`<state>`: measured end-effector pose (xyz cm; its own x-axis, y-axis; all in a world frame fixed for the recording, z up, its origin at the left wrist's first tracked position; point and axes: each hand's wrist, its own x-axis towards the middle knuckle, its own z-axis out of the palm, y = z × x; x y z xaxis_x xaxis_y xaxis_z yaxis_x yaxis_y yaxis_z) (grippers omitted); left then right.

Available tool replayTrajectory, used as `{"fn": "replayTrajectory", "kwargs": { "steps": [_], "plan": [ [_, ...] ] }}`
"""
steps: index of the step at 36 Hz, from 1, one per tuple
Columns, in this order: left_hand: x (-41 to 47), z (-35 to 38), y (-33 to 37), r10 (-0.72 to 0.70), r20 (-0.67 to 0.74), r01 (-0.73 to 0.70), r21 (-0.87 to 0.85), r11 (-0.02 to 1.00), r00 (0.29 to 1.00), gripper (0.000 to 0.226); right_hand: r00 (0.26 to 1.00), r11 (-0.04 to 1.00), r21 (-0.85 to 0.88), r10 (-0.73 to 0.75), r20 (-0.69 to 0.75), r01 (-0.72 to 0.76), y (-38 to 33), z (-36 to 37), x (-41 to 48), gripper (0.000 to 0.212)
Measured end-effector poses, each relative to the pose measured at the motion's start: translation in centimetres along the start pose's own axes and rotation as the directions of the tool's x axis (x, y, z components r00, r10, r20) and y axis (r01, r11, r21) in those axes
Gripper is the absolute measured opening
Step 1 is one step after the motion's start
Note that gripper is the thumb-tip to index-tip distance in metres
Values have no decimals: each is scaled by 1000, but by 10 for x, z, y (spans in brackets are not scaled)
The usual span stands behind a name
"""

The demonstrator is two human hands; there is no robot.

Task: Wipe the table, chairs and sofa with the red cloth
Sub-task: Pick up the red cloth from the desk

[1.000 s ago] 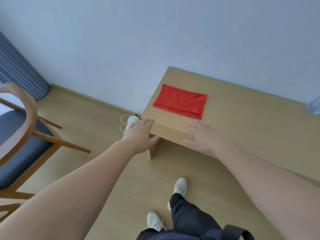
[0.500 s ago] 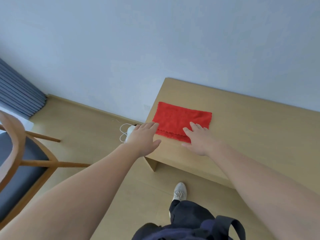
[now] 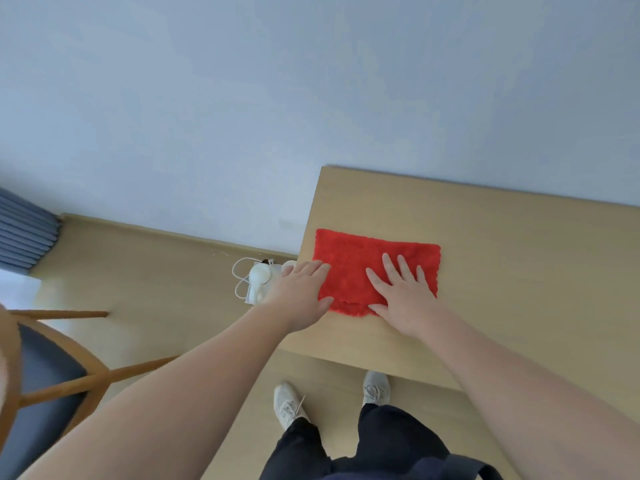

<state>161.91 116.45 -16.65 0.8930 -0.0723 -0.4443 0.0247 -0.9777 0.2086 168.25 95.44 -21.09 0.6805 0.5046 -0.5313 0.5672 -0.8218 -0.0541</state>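
Two pale lace-up shoes (image 3: pixel 289 405) are standing on the wood-look floor (image 3: pixel 156 289) just short of the table's near edge, under dark trousers (image 3: pixel 391 441). One table (image 3: pixel 502 289), a flat slab of light wood with square corners, is running out of view to the right. Its left end and near edge are showing, and its far edge is meeting the wall (image 3: pixel 311 98).

Left of the table, one chair (image 3: pixel 52 386) with a curved wooden frame and a dark padded seat is sitting well apart from it, leaving an open strip of floor between the two.

Two bare hands are reaching over the table's near-left corner. The left hand (image 3: pixel 298 292) is lying at the table's left edge, fingers straight and held close together, with fingertips and thumb touching the left side of the red cloth (image 3: pixel 349 268). The right hand (image 3: pixel 403 299) is pressing flat on the cloth, fingers straight and spread wide.

That one cloth, a fuzzy rectangle, is lying flat near the table's left end, its left side almost at the table's edge. Bare wood is stretching away to its right and beyond it toward the wall.

On the floor just left of the table, one small rounded white device (image 3: pixel 259 280) with a looped white cord (image 3: pixel 239 271) is lying near the foot of the wall. Farther left of the table, one pleated grey-blue curtain (image 3: pixel 24 237) is hanging by the plain pale wall.
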Motion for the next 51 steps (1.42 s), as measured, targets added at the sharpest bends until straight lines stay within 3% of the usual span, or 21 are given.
{"fn": "replayTrajectory", "kwargs": {
  "steps": [5,13,23,31,34,36,41,45,51],
  "plan": [
    [9,-5,-12,79,8,-79,16,997,997,65,997,993,97,65,-51,-60,-9,3,-3,55],
    [11,-29,-28,178,-38,-176,45,983,983,64,964,913,400,178,-199,-87,-18,-13,-1,51],
    [0,-95,-48,190,-180,-195,-10,981,965,59,808,799,561,173,-563,219,-55,-102,-8,43],
    [-16,-147,-73,209,-363,-247,-62,967,908,52,668,761,417,-29,-743,497,-97,-172,-12,42],
    [-24,-156,-79,213,-409,-293,-142,946,887,30,624,743,350,-117,-773,571,-107,-187,-7,41],
    [-30,-159,-85,175,-413,-253,-144,957,894,18,595,750,275,-190,-781,602,-113,-193,-2,41],
    [-55,-162,-99,-57,-396,-21,-190,982,916,15,589,731,168,-367,-720,661,-122,-212,10,41],
    [-84,-161,-107,-179,-432,93,-213,973,884,15,593,693,142,-471,-652,707,-129,-221,23,42],
    [-145,-142,-105,-406,-438,296,-300,907,802,19,483,559,59,-653,-584,827,-163,-220,25,40]
  ]
}}
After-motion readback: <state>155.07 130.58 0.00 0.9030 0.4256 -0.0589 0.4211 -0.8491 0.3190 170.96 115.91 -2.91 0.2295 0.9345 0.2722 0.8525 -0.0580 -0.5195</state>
